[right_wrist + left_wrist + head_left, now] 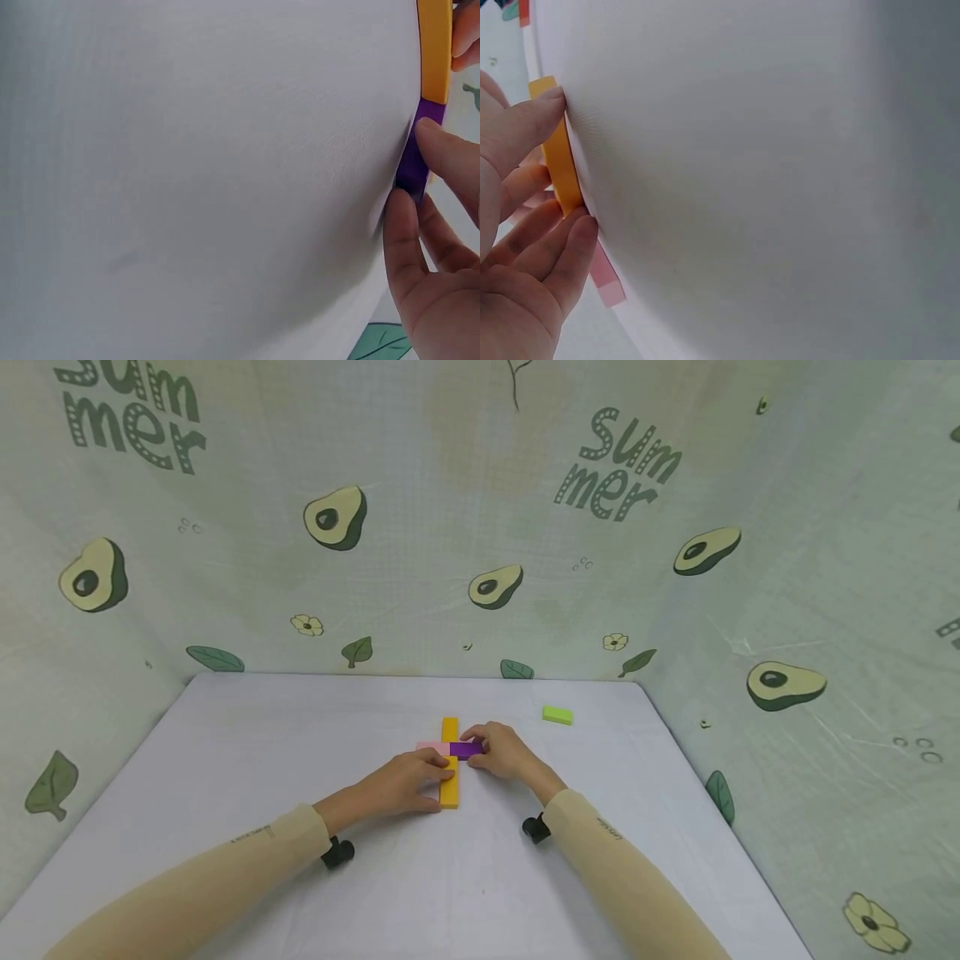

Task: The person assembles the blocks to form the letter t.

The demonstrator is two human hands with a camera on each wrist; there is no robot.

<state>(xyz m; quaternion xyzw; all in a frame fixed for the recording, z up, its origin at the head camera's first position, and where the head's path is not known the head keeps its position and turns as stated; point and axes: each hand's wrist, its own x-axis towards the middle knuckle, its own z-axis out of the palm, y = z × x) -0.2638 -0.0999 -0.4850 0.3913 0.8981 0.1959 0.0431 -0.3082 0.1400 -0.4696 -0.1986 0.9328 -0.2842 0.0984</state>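
Observation:
On the white table, flat blocks lie together in a cross. The near arm is an orange-yellow block (449,795), and another orange-yellow block (450,728) points to the far side. A pink block (431,746) extends left and a purple block (463,750) right. My left hand (402,782) holds the near orange-yellow block (564,165), thumb on one end and fingers at the other. With thumb and fingertips, my right hand (507,753) pinches the outer end of the purple block (412,159). Part of the pink block is hidden behind the left fingers.
A lime green block (557,715) lies apart, toward the back right of the white table (315,718). Fabric walls (420,635) printed with avocados and leaves rise along the table's back and sides. Small black wrist devices (338,853) hang beneath both forearms.

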